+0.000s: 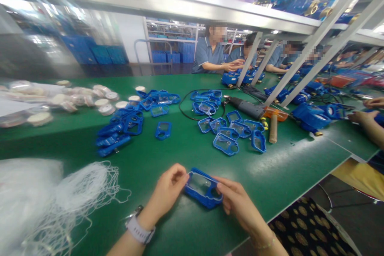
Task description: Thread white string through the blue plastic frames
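Blue frame (203,188) gripped between both hands.

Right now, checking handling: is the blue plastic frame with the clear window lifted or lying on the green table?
Lifted: both hands, left hand and right hand, pinch the blue plastic frame.

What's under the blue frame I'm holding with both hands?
Green table shows around the blue frame, held between left hand and right hand. The patch beneath it is covered.

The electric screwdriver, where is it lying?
In the head view, the screwdriver lies on the green table, right of centre, just behind a cluster of blue frames.
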A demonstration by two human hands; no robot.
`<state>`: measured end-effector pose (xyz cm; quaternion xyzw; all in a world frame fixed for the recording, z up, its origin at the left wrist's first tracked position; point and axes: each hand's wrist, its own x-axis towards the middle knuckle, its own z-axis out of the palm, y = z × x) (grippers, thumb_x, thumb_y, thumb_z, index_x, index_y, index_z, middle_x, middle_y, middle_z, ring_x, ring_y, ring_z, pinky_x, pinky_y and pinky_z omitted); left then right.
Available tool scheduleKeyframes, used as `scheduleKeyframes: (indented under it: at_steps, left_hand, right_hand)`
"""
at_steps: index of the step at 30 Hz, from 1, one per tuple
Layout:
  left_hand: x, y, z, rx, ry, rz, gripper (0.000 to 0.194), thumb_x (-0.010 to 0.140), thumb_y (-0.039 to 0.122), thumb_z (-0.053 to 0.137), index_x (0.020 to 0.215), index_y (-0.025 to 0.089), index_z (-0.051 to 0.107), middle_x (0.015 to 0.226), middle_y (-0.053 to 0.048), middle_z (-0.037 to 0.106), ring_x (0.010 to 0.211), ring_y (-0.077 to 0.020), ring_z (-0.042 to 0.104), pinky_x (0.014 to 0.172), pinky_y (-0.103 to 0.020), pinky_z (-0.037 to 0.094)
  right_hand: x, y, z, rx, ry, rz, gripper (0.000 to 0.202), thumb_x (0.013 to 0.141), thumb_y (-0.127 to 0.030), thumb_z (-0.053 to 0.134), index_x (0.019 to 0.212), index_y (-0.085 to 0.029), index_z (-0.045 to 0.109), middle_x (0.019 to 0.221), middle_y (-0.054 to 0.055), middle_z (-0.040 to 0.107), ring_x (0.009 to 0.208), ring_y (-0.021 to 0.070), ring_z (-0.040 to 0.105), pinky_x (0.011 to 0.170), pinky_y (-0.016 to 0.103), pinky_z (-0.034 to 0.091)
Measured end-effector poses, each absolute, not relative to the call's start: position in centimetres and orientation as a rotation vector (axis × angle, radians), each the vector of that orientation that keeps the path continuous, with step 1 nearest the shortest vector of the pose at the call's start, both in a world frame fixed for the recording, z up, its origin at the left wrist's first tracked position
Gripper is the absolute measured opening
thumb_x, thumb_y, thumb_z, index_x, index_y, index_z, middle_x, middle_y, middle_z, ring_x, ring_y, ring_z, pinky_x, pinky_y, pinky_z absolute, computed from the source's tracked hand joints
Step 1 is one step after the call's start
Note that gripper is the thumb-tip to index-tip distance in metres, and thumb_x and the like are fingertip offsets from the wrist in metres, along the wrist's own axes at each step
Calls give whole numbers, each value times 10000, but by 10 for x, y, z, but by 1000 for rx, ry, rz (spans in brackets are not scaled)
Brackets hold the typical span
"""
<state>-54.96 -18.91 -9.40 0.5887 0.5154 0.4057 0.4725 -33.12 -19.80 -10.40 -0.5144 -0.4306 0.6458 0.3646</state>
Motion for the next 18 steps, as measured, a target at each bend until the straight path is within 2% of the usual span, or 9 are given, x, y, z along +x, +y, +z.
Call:
scheduleKeyframes:
  at_steps: [3,12,15,18]
  left_hand:
    - [-550,-190,-95,1447,1261,1020,212,848,357,511,727,185,488,668,33,480,615,-123,454,573,-215,343]
    - [-552,-188,-99,1519,1382,806,185,804,335,542,705,184,503,610,39,504,573,-135,461,534,-227,324]
    - [-552,-189,-96,1497,1349,780,159,798,329,556,858,183,534,703,21,554,609,-138,492,555,-225,356]
    - [-549,-189,-93,1430,1273,798,297,821,354,532,1059,176,531,903,-41,603,765,-170,546,653,-246,415]
  right_hand:
    - [-331,-197,-106,-1311,-1086,1676,442,761,-409,627,1084,-109,653,422,-83,367,371,53,291,371,182,257]
    - [-330,-197,-106,-1337,-1092,1677,444,752,-410,634,1084,-115,655,401,-83,368,364,60,304,361,180,259]
    - [-331,-198,-105,-1337,-1103,1675,431,755,-402,629,1084,-126,658,427,-79,383,365,54,301,357,178,271]
    - [-333,-199,-103,-1325,-1143,1684,424,751,-406,627,1077,-138,666,476,-64,426,366,49,311,349,177,267]
